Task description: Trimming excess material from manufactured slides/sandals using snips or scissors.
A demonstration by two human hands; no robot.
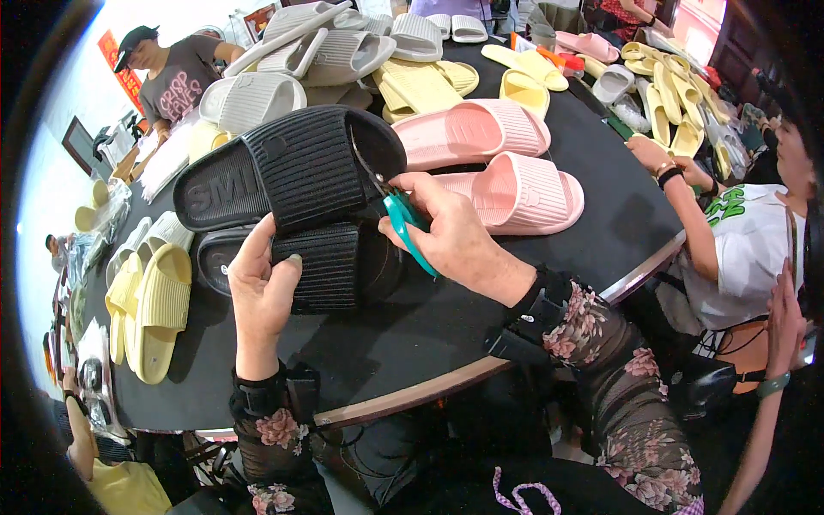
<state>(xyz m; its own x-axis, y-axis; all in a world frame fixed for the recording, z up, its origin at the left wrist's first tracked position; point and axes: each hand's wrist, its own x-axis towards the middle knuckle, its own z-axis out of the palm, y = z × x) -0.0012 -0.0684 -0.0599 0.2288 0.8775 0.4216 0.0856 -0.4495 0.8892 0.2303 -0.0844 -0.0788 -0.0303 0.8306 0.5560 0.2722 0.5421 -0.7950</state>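
My left hand (264, 287) is closed on a pair of black slide sandals, its thumb and fingers at the ribbed straps. The upper black slide (300, 159) is tilted and overlaps the lower black slide (330, 270). Scissors with teal handles (410, 239) are gripped in my right hand (459, 232). Their blades lie along the toe-side edge of the upper slide's strap; whether they touch it, or what lies between them, I cannot tell. Just beyond my right hand, two pink slides (536, 202) rest on the black table (429, 343).
Grey slides (343, 56) are piled at the far side, with yellow slides (421, 86) beside them. More yellow slides (163, 313) lie at the left. Another yellow heap (669, 90) is at the far right. People stand or sit around the table, one close on the right (738, 249).
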